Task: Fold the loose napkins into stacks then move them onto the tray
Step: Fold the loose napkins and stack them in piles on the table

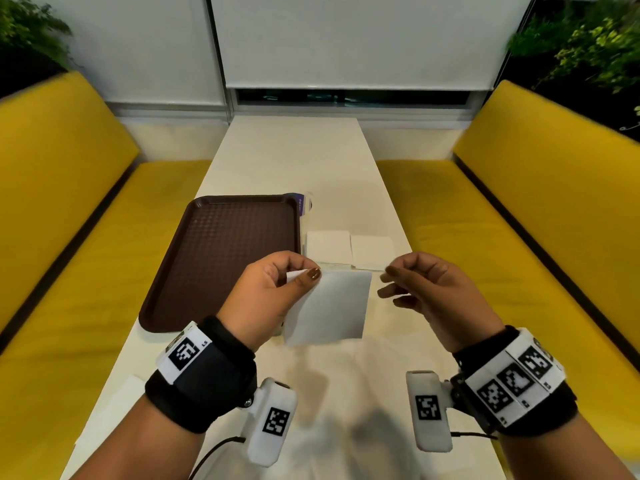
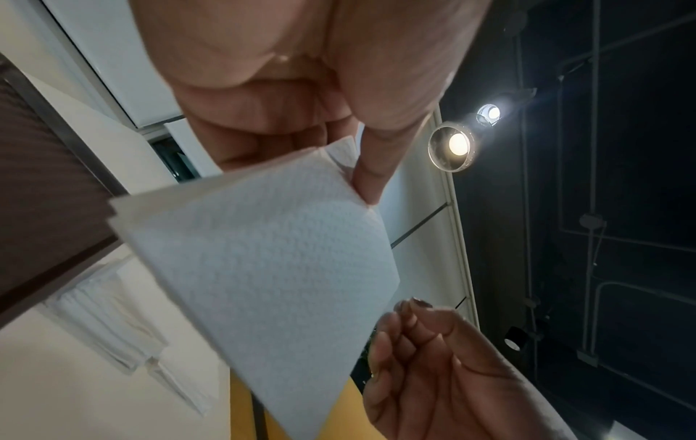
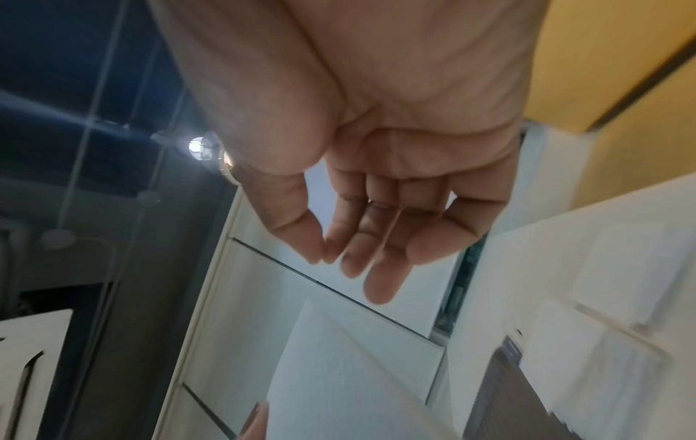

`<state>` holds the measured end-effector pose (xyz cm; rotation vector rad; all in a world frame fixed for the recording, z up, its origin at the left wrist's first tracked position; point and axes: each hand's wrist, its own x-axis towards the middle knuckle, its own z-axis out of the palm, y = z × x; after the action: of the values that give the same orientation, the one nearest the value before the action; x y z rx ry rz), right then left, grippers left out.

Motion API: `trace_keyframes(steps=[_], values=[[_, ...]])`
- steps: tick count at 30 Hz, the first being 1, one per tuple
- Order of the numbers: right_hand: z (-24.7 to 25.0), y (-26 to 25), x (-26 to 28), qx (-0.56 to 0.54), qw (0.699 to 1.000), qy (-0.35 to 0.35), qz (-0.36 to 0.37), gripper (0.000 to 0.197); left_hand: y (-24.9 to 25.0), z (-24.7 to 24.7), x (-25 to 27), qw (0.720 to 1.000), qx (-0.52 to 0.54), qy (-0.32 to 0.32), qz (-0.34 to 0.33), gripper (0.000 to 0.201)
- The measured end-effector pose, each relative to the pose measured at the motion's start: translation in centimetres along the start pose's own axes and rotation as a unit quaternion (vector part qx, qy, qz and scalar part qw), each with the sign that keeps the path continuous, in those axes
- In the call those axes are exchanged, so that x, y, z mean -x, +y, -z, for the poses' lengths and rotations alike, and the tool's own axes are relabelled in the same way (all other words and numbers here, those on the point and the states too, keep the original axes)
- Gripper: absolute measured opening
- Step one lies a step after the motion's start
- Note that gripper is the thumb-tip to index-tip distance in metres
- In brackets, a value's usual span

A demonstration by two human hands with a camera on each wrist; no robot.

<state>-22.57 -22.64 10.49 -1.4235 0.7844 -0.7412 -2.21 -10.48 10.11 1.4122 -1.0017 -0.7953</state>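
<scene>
- The left hand (image 1: 266, 292) pinches one corner of a white napkin (image 1: 329, 306) between thumb and fingers, so the sheet hangs above the table's near half.
- The right hand (image 1: 419, 289) is just beside the napkin's free edge, fingers loosely curled and holding nothing.
- Two folded stacks (image 1: 349, 251) lie by the right edge of the brown tray (image 1: 221, 258), which carries no napkins.
- Risk: held by one corner, the napkin could twist or droop, giving a crooked fold.
- Risk: reaching low might brush the stacks out of line; their thickness seems uneven, though blur hides it.
</scene>
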Motion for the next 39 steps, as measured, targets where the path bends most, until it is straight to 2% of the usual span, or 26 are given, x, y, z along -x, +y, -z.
trace_keyframes(steps=[2,4,8,14,18,20,23,26,31,39], values=[[0.0,0.7,-0.1,0.0,0.999,-0.027,-0.02,0.036,0.0,-0.8,-0.6,1.0,0.021,-0.002,0.008,0.007],[-0.4,1.5,-0.2,0.005,0.998,-0.061,-0.03,0.042,0.0,-1.6,-1.2,0.999,0.048,-0.006,0.015,0.006],[0.2,2.7,-0.7,-0.023,0.999,-0.04,-0.029,0.02,-0.3,-2.9,-2.3,0.996,0.081,-0.008,0.027,0.012],[2.6,3.3,-1.9,-0.025,0.998,-0.027,-0.042,0.01,-1.4,-4.4,-3.7,0.993,0.085,-0.002,0.078,0.02],[3.7,3.8,-3.3,-0.064,0.996,0.009,-0.063,0.01,-2.7,-5.5,-5.1,0.98,0.129,-0.018,0.154,0.05],[4.2,4.1,-4.1,-0.072,0.995,0.021,-0.07,0.009,-3.2,-6.0,-5.8,0.98,0.111,-0.04,0.158,0.054],[4.7,4.5,-5.2,-0.079,0.994,0.033,-0.075,0.007,-4.1,-6.7,-6.4,0.987,0.061,-0.061,0.139,0.033],[5.1,5.3,-6.2,-0.089,0.991,0.04,-0.086,0.008,-5.1,-7.3,-7.5,0.991,0.033,-0.017,0.125,0.008],[5.7,7.4,-6.9,-0.071,0.988,0.009,-0.14,0.005,-6.6,-7.6,-9.3,0.99,0.017,0.038,0.133,0.01],[7.4,9.6,-11.1,-0.078,0.981,0.077,-0.161,0.006,-8.9,-6.9,-9.5,0.976,0.017,0.066,0.205,0.011]])
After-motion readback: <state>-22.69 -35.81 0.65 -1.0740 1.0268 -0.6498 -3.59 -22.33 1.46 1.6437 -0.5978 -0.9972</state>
